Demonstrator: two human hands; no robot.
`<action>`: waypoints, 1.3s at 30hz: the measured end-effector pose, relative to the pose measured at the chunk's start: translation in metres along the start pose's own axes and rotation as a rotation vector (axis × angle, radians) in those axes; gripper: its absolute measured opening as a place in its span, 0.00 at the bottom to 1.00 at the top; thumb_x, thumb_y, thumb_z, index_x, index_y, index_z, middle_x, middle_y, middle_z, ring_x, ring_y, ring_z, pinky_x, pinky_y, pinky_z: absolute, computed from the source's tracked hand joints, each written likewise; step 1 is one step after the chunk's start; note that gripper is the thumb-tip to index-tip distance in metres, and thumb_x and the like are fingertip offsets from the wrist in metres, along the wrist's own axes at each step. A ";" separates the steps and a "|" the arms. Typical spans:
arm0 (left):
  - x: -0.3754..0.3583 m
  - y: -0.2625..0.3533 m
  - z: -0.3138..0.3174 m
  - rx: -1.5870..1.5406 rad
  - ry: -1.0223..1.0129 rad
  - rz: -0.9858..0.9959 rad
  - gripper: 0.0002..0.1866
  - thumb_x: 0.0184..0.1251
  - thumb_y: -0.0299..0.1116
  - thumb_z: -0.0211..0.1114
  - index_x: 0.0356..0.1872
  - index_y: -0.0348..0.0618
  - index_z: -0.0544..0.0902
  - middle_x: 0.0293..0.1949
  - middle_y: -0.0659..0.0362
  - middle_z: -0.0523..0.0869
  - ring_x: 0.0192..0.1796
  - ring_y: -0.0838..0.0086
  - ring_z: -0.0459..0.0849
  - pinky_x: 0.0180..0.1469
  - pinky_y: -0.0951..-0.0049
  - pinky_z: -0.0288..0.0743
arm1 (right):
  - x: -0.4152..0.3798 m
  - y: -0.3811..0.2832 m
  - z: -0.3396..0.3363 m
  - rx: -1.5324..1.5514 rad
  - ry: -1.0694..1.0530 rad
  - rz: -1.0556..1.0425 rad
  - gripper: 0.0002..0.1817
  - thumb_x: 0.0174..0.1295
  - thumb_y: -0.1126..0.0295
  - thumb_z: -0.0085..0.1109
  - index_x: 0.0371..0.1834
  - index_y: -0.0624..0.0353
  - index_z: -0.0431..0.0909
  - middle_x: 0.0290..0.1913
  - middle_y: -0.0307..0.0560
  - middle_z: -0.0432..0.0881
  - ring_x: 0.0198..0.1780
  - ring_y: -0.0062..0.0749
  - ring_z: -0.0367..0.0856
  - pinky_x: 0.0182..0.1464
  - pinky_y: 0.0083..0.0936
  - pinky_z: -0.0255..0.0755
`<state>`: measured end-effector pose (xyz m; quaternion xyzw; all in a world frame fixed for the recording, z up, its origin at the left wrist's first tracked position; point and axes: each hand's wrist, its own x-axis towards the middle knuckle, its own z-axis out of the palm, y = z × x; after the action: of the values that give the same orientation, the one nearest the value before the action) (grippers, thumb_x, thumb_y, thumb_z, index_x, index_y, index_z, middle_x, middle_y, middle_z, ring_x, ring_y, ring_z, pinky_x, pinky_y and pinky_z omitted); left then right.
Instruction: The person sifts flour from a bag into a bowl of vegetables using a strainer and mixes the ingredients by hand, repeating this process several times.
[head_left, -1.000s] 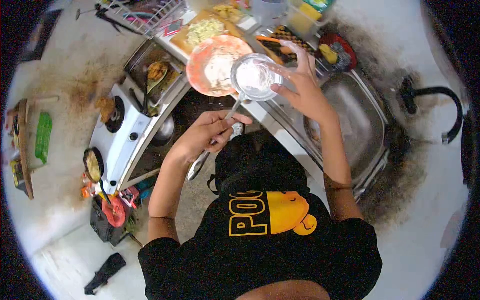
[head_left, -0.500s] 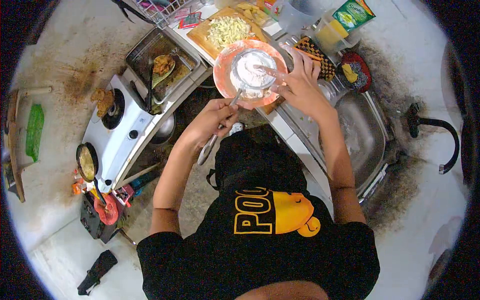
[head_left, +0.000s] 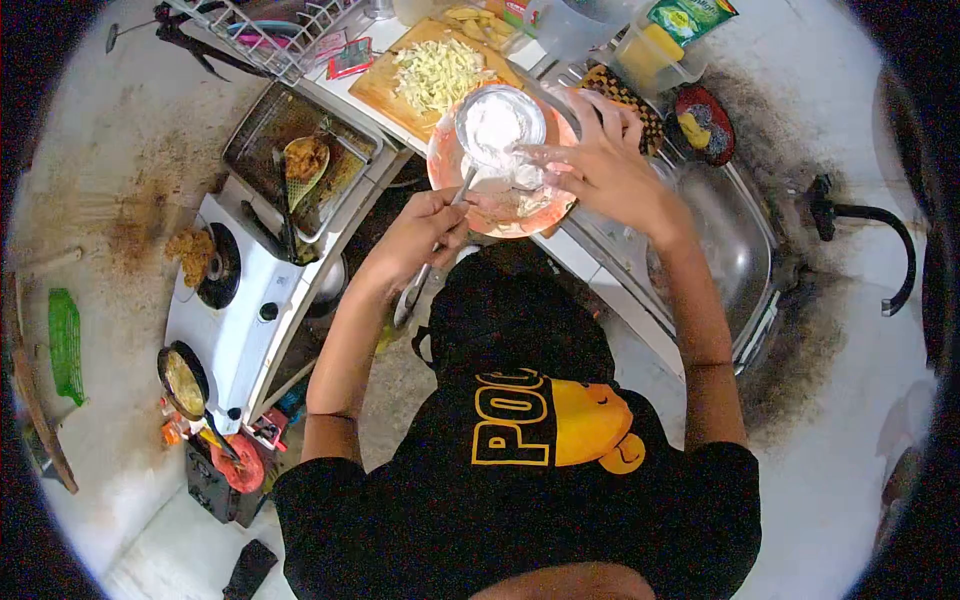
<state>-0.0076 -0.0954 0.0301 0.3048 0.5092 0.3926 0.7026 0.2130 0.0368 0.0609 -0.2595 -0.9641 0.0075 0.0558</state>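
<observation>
My left hand [head_left: 428, 238] is closed around the grey handle of a round metal sieve [head_left: 500, 122] filled with white flour. The sieve sits over the far part of an orange bowl [head_left: 452, 178], and more flour lies in the bowl below. My right hand [head_left: 610, 165] has its fingers spread, the floury fingertips right at the sieve's near right edge. Beyond the bowl, pale chopped strips [head_left: 440, 75] are heaped on a wooden cutting board [head_left: 378, 82].
On the right is a metal sink [head_left: 725, 235] with a black tap [head_left: 885, 220]. To the left stand a white stove [head_left: 235, 300], a small frying pan [head_left: 183, 380] and a metal tray [head_left: 345, 185] bearing fried food on a skimmer [head_left: 307, 165]. A wire rack [head_left: 290, 50] stands at the back.
The sieve has moved away from me and slightly left over the bowl. My right fingertips have gone from the flour inside it to its near right edge. The view has shifted slightly.
</observation>
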 end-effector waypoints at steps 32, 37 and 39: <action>0.009 0.006 -0.038 -0.056 -0.233 -0.060 0.12 0.72 0.31 0.47 0.45 0.37 0.78 0.17 0.70 0.63 0.14 0.87 0.56 0.13 0.84 0.50 | 0.012 -0.028 0.019 -0.305 0.080 0.235 0.26 0.51 0.50 0.61 0.57 0.23 0.74 0.69 0.43 0.59 0.68 0.45 0.54 0.57 0.57 0.55; 0.011 0.004 -0.039 -0.054 -0.222 -0.065 0.12 0.72 0.29 0.46 0.45 0.37 0.77 0.17 0.70 0.62 0.14 0.87 0.56 0.13 0.84 0.50 | 0.018 -0.040 0.024 -0.181 0.117 0.161 0.26 0.49 0.49 0.61 0.56 0.26 0.75 0.68 0.44 0.60 0.68 0.45 0.55 0.57 0.57 0.54; 0.010 0.003 -0.041 -0.066 -0.208 -0.059 0.12 0.72 0.29 0.46 0.45 0.36 0.77 0.17 0.70 0.62 0.13 0.87 0.56 0.13 0.84 0.50 | 0.013 -0.044 0.021 -0.130 0.049 0.149 0.25 0.49 0.48 0.61 0.54 0.26 0.77 0.67 0.45 0.61 0.68 0.45 0.55 0.57 0.58 0.54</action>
<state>-0.0462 -0.0834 0.0158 0.3054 0.4289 0.3546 0.7727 0.1773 0.0053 0.0438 -0.3339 -0.9389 -0.0572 0.0615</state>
